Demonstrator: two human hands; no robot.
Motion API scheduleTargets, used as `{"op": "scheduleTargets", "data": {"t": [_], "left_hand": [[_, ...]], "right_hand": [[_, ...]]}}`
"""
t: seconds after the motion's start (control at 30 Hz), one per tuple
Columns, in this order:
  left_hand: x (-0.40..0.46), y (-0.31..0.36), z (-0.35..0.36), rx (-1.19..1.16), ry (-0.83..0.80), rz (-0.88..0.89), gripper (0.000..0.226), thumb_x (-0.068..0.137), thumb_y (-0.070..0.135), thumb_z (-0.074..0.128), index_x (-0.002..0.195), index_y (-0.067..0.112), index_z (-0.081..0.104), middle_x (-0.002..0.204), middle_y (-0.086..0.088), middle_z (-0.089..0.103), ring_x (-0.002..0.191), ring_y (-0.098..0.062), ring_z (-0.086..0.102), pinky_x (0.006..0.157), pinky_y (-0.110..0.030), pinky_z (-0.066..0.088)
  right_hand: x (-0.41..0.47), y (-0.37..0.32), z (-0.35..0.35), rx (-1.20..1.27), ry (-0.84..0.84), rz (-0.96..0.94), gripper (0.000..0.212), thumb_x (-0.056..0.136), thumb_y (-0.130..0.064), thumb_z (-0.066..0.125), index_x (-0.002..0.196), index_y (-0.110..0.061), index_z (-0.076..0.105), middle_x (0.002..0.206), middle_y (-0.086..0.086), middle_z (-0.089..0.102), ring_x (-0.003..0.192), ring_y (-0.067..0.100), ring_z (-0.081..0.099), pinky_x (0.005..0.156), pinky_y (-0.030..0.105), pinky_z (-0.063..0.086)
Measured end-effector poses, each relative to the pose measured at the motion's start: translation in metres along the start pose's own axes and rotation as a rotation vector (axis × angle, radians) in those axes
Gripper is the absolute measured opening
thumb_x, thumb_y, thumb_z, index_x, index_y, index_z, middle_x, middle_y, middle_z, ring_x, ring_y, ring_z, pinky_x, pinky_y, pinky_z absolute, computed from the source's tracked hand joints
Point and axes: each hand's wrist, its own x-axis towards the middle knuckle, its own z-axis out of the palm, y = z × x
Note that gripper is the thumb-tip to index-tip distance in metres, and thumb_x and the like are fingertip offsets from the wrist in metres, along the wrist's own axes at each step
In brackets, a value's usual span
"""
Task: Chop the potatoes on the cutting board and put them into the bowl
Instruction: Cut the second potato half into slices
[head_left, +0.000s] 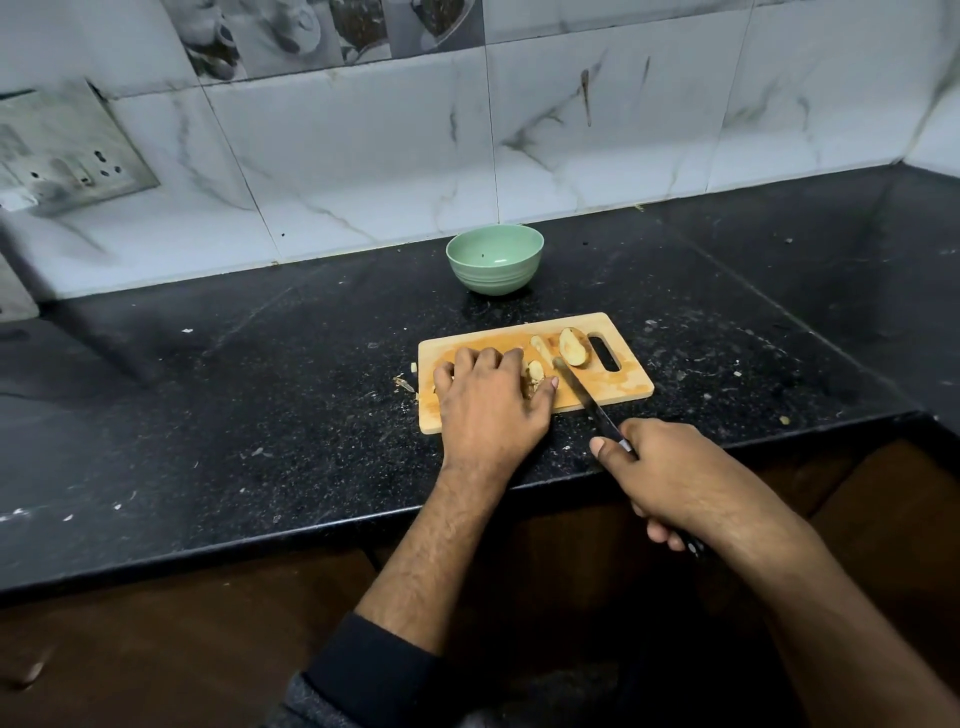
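Black speckled counter (260, 395) under a white marble-tiled wall (363, 156) carries one wooden cutting board (618, 387), and the left hand (488, 405) lies on it with fingers curled down over potato pieces (534, 373), so most of them are hidden and I cannot count them. Beside its thumb the right hand (670, 483) grips the handle of one knife (576, 387), blade tip resting on the board near one potato half (574, 347) and one slice (542, 349). Beyond both hands stands one green bowl (494, 260), apart from the board.
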Motion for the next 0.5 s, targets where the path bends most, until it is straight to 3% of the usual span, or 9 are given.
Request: {"op": "scheduleTargets", "data": {"t": [0.13,0.3,0.5], "left_hand": [[0.003,0.009,-0.001,0.035,-0.044,-0.049,0.061,0.092,0.066,0.042,0.129,0.022,0.061,0.12,0.0,0.064,0.116,-0.023,0.048,0.103,-0.048,0.028],[0.004,0.019,-0.001,0.108,-0.044,-0.05,0.039,0.096,0.053,0.048,0.109,0.022,0.07,0.11,-0.001,0.067,0.112,-0.024,0.049,0.099,-0.047,0.03],[-0.001,0.027,0.002,0.15,-0.031,-0.052,0.032,0.1,0.039,0.046,0.099,0.02,0.072,0.099,-0.001,0.069,0.104,-0.024,0.051,0.09,-0.045,0.032]], "right_hand": [[0.0,0.002,-0.001,-0.029,-0.034,-0.003,0.031,0.105,-0.046,0.042,0.102,-0.016,0.05,0.068,0.006,0.066,0.034,0.012,0.057,0.037,0.024,0.047],[0.002,0.002,-0.002,-0.045,-0.048,-0.03,0.031,0.105,-0.047,0.042,0.106,-0.017,0.051,0.067,0.006,0.066,0.034,0.012,0.057,0.037,0.024,0.045],[0.003,0.002,0.0,-0.048,-0.045,-0.042,0.032,0.105,-0.047,0.043,0.09,-0.019,0.049,0.068,0.007,0.067,0.038,0.015,0.058,0.04,0.027,0.049]]}}
